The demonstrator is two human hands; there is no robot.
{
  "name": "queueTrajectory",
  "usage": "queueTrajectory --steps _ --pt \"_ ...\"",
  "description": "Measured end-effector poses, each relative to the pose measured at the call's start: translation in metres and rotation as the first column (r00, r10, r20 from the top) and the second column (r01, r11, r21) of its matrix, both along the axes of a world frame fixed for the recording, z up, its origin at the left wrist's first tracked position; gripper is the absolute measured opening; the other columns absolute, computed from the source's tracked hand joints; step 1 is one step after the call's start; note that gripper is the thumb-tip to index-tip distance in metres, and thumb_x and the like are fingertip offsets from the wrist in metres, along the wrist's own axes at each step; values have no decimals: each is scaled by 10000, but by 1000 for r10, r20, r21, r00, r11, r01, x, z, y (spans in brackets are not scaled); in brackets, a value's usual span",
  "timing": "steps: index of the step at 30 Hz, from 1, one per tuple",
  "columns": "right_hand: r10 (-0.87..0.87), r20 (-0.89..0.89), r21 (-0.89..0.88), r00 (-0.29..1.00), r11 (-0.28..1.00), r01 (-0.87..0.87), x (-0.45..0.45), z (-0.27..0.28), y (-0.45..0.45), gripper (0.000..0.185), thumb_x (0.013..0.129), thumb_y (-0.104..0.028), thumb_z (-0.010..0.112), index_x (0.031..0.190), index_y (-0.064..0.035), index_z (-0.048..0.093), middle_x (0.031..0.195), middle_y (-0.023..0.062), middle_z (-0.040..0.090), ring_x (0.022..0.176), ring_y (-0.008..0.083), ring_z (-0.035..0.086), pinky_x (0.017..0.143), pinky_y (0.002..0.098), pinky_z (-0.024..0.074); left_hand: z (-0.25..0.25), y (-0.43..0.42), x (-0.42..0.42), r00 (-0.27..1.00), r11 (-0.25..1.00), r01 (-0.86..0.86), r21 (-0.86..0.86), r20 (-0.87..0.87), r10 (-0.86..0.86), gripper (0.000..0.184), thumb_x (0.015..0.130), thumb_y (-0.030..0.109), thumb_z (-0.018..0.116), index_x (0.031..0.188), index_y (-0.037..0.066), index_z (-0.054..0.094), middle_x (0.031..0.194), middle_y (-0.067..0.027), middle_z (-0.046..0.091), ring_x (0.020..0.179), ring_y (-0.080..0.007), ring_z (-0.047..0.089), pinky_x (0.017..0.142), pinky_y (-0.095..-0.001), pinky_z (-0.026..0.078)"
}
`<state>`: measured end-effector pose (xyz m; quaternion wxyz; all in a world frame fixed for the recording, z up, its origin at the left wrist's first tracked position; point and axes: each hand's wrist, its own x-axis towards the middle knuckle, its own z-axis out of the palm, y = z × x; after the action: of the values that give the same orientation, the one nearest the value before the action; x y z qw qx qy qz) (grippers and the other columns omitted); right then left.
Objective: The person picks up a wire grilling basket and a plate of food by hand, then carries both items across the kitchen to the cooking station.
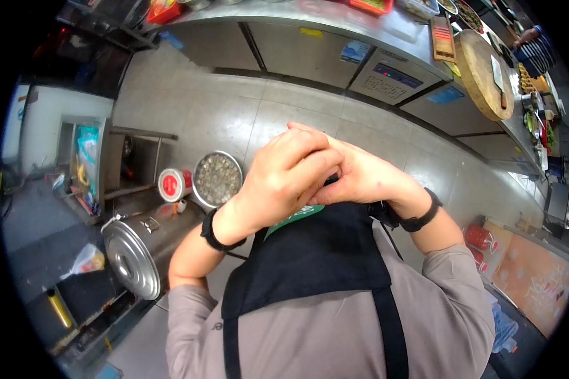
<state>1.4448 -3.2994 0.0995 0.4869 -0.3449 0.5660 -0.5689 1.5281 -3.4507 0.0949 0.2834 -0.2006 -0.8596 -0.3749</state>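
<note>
In front of the chest, above a black apron with a green patch, both hands are pressed together. My left hand is closed, its bent fingers lying over the fingers of the other hand. My right hand is closed too, fingers curled under the left one and thumb stretched toward it. A small dark thing shows between the palms, too hidden to name. Dark bands sit on both wrists.
At the left are a lidded metal pot, a red and white tub and a metal bowl of small pieces. Across the top runs a steel counter, with a round board and cleaver. A person's arm shows top right.
</note>
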Motion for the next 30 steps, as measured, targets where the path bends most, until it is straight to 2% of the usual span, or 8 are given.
queueTrajectory --steps 3,5,8,11,14,17,25,30 --pt "16 -200 3 980 1000 -15 -4 -14 4 982 690 72 736 1498 -54 193 1261 104 522 1082 193 573 948 331 452 1 -2 1 996 995 93 -30 14 -92 286 654 -8 671 935 38 650 860 -89 591 745 -269 595 659 -364 494" --pt "-23 -38 -50 999 999 21 -6 -28 7 964 703 74 727 1495 -54 191 1259 98 512 1055 181 580 927 318 463 0 -1 1 987 987 158 -28 43 -157 277 677 -17 664 948 41 657 864 -93 600 754 -273 599 680 -363 504" --pt "-127 79 -40 989 991 131 -15 -34 16 913 734 78 700 1484 -54 196 1228 85 504 986 147 587 862 282 484 -4 -2 5 862 911 -9 413 465 -202 234 864 -19 570 1080 31 642 973 -131 663 906 -257 650 838 -343 512" --pt "-293 59 -23 954 955 294 -20 -44 29 684 782 66 676 1374 -35 349 1109 68 529 859 83 571 736 213 486 -27 -9 -12 760 232 -85 969 214 -614 474 943 68 502 1389 3 357 1240 -264 555 953 -259 651 872 -365 514" --pt "-473 140 -14 870 877 480 -26 -56 47 258 833 -51 700 1009 -20 515 874 26 571 701 53 548 625 197 462 -39 -12 -29 703 -59 -106 993 33 -711 562 924 57 499 1438 18 275 1366 -315 418 942 -266 650 868 -371 520" --pt "-589 222 31 777 801 598 -34 -58 71 191 852 -70 689 946 -25 529 771 0 562 639 50 533 598 190 453 -52 4 -49 684 -218 -131 967 -71 -726 597 905 49 511 1449 24 266 1424 -329 330 938 -265 648 867 -375 521" --pt "-717 133 -44 685 686 726 -65 -58 164 160 931 -150 604 832 -26 582 742 -6 579 627 50 517 582 201 436 -51 109 -112 578 -138 -196 971 1 -816 654 948 271 499 1481 43 197 1504 -273 214 1159 -301 551 968 -394 461" --pt "-772 104 -79 627 622 779 -92 -54 258 109 936 -103 575 962 0 602 832 32 587 693 81 546 641 209 457 -40 211 -166 520 -160 -267 950 2 -854 704 960 551 360 1483 97 236 1546 -181 173 1406 -346 235 1136 -509 223"
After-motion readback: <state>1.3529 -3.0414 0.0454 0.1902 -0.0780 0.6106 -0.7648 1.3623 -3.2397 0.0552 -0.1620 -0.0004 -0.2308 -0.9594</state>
